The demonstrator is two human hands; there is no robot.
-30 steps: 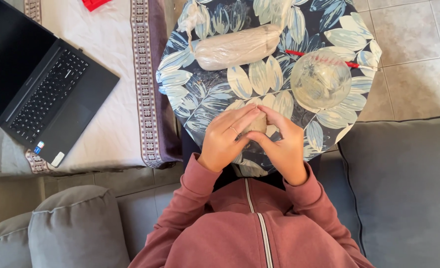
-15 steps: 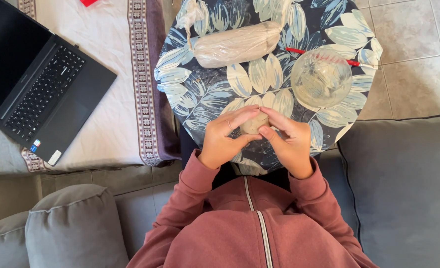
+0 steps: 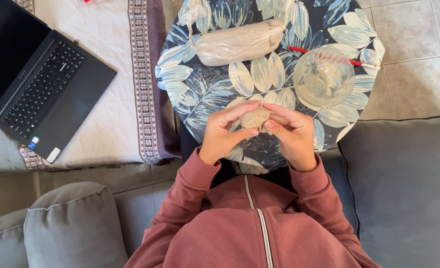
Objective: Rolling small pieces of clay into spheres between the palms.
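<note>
The step in hand looks like shaping a small pale beige lump of dough or clay (image 3: 255, 119), and doing it well probably means turning the lump a little at a time, pressing evenly from both sides with the fingertips, and keeping it above the round tabletop covered in a dark blue cloth with pale leaf prints (image 3: 200, 94) so that any crumbs fall there and not on the lap. The left hand (image 3: 225, 131) is curled around the lump from its nine o'clock side, thumb and forefinger pinching it; the right hand (image 3: 292, 134) is closed on it from the three o'clock side, fingertips touching its front edge. The lump sits between the two hands, held in the air just above the near edge of the table, mostly hidden by the fingers. From the hands, a long pale roll of the same material wrapped in clear plastic film (image 3: 239, 42) lies at twelve o'clock, well apart. A clear glass bowl (image 3: 324, 77) stands at about one o'clock, with a thin red stick (image 3: 319, 53) just behind it. An open black laptop (image 3: 41, 84) rests on a white cloth with a patterned border (image 3: 125, 119) at ten o'clock. Grey sofa cushions (image 3: 71, 223) flank the person's dusky pink zipped sweatshirt (image 3: 249, 228).
</note>
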